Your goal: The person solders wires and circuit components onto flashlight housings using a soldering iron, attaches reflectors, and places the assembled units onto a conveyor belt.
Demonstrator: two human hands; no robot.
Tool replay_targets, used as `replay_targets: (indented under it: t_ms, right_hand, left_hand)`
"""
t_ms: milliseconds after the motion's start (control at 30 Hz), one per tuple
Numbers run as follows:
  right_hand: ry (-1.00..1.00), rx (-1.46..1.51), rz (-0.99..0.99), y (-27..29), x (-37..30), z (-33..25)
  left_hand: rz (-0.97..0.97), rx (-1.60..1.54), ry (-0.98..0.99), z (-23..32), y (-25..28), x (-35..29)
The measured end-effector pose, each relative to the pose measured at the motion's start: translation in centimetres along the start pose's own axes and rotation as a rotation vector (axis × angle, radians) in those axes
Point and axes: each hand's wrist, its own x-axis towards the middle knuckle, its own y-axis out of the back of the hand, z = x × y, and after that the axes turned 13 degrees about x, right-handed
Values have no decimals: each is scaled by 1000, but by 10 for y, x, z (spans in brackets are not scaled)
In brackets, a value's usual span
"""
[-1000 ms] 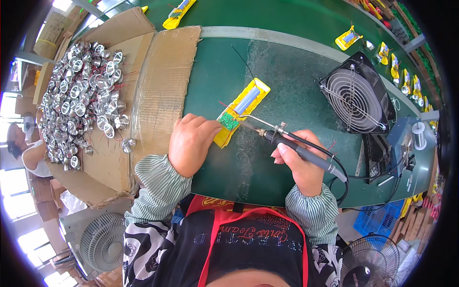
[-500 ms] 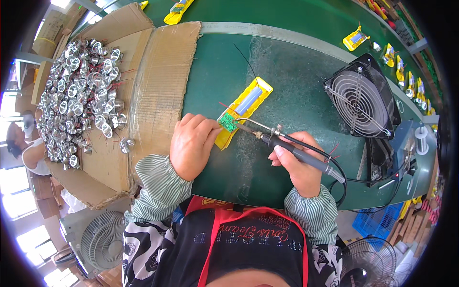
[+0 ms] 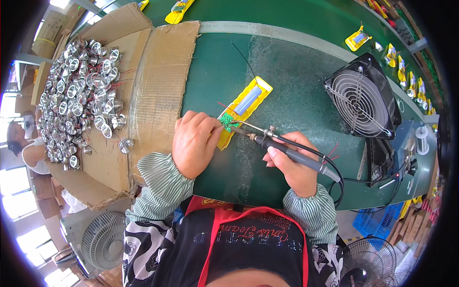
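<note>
The casing (image 3: pixel 244 111) lies on the mat (image 3: pixel 287 76) before me, my landmark. On its near end sits the board (image 3: pixel 228 120). Left of the casing lies the cardboard (image 3: pixel 158 91), with metal cups (image 3: pixel 83 95) on it further left. Right of the casing stands the fan (image 3: pixel 361 98). My left hand (image 3: pixel 193 143) rests on its near-left side, my right hand (image 3: pixel 294 165) near-right, with the iron (image 3: pixel 282 148) in it.

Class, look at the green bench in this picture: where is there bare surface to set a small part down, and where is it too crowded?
Bare green mat lies between the yellow housing and the black fan, and below the left hand toward the bench edge. Crowded: the cardboard heaped with metal reflector cups, and around the soldering iron in the right hand.
</note>
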Motion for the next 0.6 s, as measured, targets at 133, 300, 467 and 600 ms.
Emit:
replay_targets:
  t_ms: [133, 300, 467, 600]
  right_hand:
    - [0, -25, 4, 2, 1, 3]
    - [45, -65, -13, 0, 1, 3]
    - [47, -60, 31, 2, -2, -2]
    - [45, -14, 29, 4, -2, -9]
  left_hand:
    - [-4, 10, 0, 0, 0, 0]
    - [-12, 22, -4, -1, 1, 1]
    - [-38, 27, 5, -2, 1, 2]
    - [-46, 27, 5, -3, 1, 2]
